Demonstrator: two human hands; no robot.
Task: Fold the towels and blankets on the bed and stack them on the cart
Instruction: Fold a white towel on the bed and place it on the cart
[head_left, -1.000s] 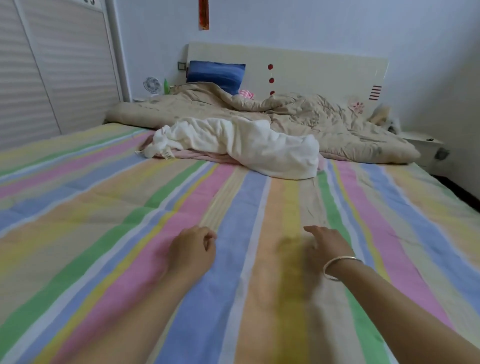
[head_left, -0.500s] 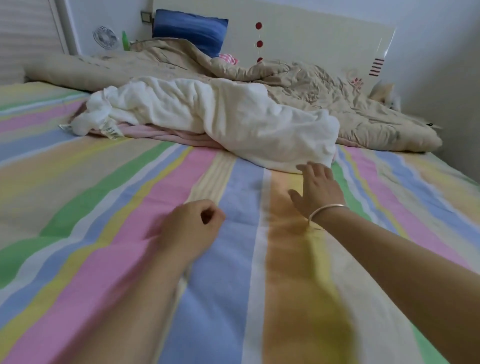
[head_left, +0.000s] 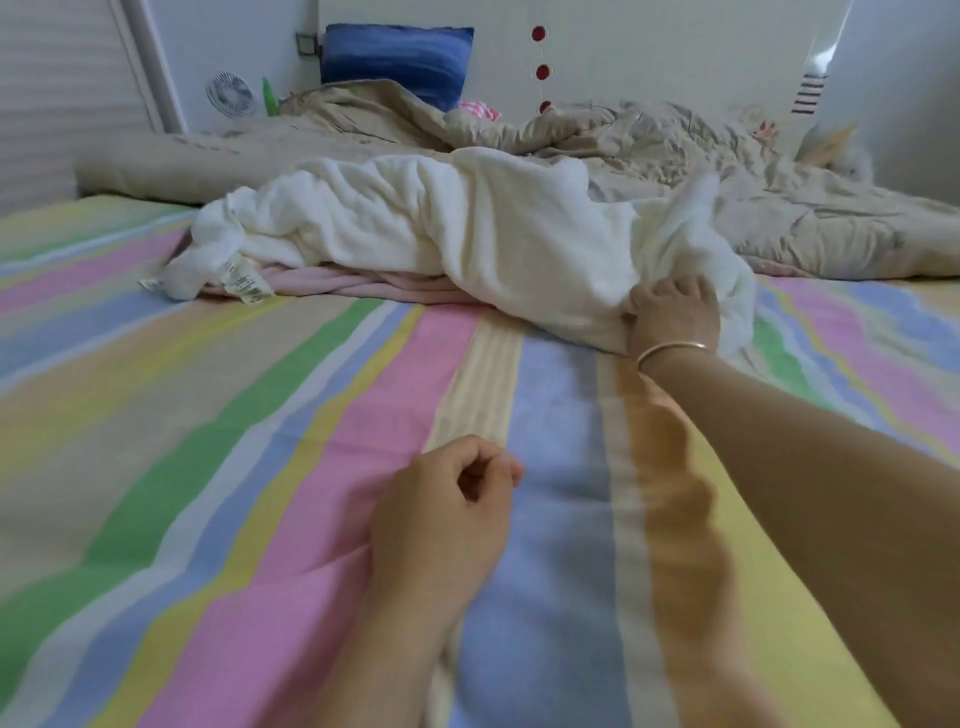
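Observation:
A crumpled white blanket (head_left: 447, 228) lies across the middle of the bed with striped sheet (head_left: 260, 415). Under its near edge shows a pink cloth (head_left: 363, 283). My right hand (head_left: 672, 312), with a bangle on the wrist, grips the white blanket's near right end, fingers curled into the fabric. My left hand (head_left: 447, 514) rests on the sheet well short of the blanket, fingers loosely curled and holding nothing. No cart is in view.
A rumpled beige quilt (head_left: 649, 156) fills the head of the bed, with a blue pillow (head_left: 397, 62) against the white headboard (head_left: 649, 47). A small fan (head_left: 231, 93) and green bottle (head_left: 268, 96) stand at the back left. A louvred wardrobe (head_left: 57, 104) lines the left.
My right hand has reached forward from the bare sheet to the white blanket and taken hold of its end. The view has moved closer to the blanket. The left hand stays loosely curled.

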